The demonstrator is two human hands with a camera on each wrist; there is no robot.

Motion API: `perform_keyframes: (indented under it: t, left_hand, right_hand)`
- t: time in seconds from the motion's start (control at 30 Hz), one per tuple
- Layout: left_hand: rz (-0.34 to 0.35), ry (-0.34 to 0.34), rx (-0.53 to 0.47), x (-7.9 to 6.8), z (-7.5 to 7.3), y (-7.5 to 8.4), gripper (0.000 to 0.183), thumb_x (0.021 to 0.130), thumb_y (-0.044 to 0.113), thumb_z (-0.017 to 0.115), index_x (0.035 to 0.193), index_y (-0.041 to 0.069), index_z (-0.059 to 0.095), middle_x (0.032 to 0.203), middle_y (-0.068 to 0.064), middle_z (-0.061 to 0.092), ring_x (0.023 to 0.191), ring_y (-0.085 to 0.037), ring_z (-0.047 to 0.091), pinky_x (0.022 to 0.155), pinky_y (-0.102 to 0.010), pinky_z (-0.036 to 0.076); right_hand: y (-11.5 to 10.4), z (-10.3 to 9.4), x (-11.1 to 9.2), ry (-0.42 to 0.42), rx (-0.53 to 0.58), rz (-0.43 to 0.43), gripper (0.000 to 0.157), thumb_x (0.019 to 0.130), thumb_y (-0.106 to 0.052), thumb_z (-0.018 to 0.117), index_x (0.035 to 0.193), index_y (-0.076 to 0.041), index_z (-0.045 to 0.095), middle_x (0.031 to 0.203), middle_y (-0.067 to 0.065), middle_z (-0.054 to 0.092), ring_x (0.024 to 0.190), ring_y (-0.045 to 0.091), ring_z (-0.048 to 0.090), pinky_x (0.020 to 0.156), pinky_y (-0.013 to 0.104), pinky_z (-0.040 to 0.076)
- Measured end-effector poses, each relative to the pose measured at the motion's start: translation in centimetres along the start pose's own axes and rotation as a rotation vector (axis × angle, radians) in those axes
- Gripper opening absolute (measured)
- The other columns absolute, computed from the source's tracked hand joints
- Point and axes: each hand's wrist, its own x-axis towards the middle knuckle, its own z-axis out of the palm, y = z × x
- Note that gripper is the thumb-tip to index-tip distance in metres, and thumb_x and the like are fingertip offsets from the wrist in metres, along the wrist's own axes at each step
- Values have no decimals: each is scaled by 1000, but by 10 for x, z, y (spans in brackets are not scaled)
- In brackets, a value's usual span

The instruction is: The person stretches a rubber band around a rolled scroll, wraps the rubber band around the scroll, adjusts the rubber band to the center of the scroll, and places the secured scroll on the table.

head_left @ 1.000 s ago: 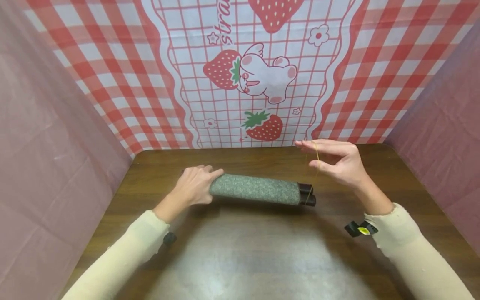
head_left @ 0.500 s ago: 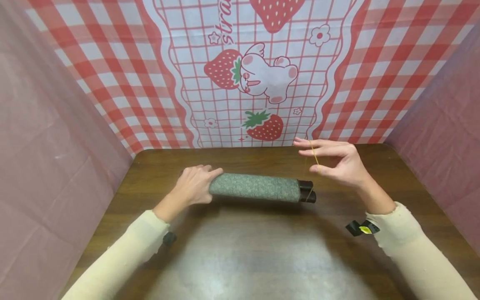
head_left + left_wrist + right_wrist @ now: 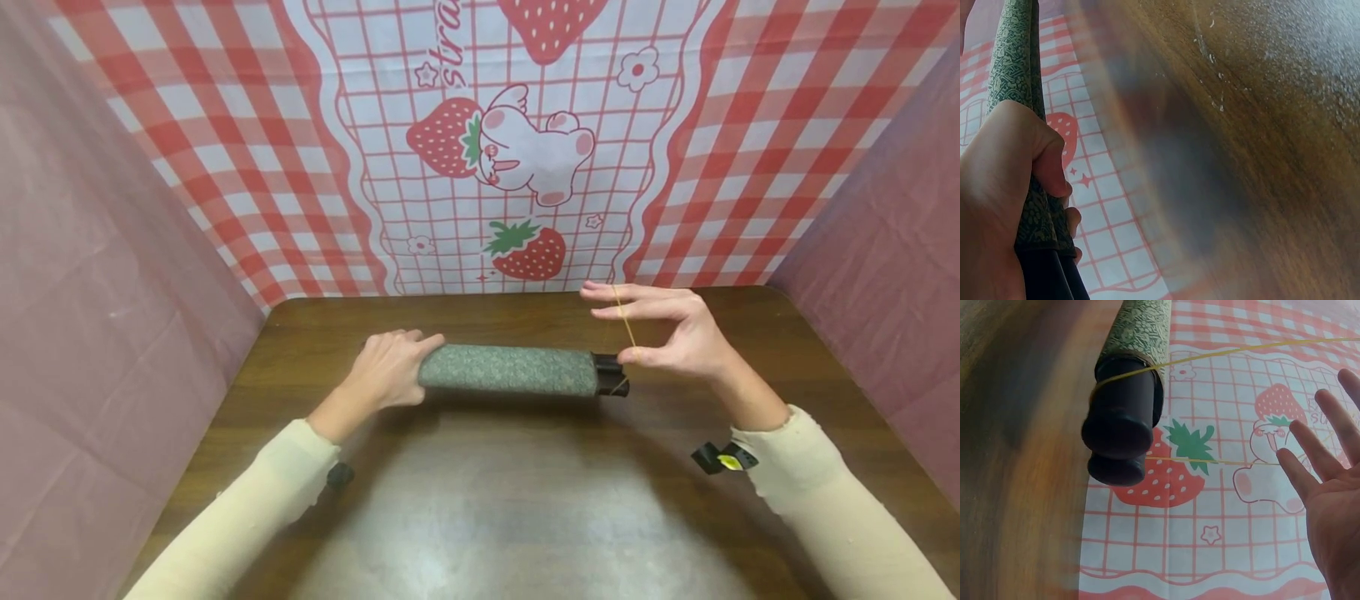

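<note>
Left hand [image 3: 390, 367] grips the green roll [image 3: 510, 369] over the table [image 3: 480, 500]; right hand [image 3: 667, 325], fingers spread, stretches a yellow band [image 3: 626, 317] hooked at the dark ends [image 3: 612, 377]. Rolling seems finished; freeing the band probably remains. Behind hangs checked cloth [image 3: 817, 125].

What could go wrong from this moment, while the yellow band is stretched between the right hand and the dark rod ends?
The yellow band could spring off the right hand, because extended fingers hold it spread without gripping. It looks thin and taut, so it might snap. Its pull could also swing the green roll, which the left hand grips near the opposite end.
</note>
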Motion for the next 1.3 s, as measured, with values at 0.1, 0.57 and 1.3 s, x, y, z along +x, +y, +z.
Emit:
perform_keyframes:
  t: [0.1,0.57,1.3]
  left_hand:
    - [-16,0,0,0,0,0,80,68,23,86,146,22,71,116,-13,84,83,-31,76,52,-36,52]
    - [-76,9,-10,9,-2,-5,79,69,21,83,146,20,69,111,-14,83,76,-28,71,53,-39,55]
    - [-190,-32,-75,21,-5,-11,82,73,28,84,153,20,66,114,-16,83,77,-33,71,61,-46,60]
  right_hand:
    - [0,1,-1,-3,9,-13,49,91,-19,95,122,16,79,150,23,74,150,29,68,128,32,53]
    - [-2,11,-3,-9,36,-65,45,90,-19,96,119,12,81,145,21,77,147,30,70,127,34,54]
    - [-4,26,-7,-69,23,-121,46,93,-25,94,124,8,82,148,17,77,150,29,68,132,37,49]
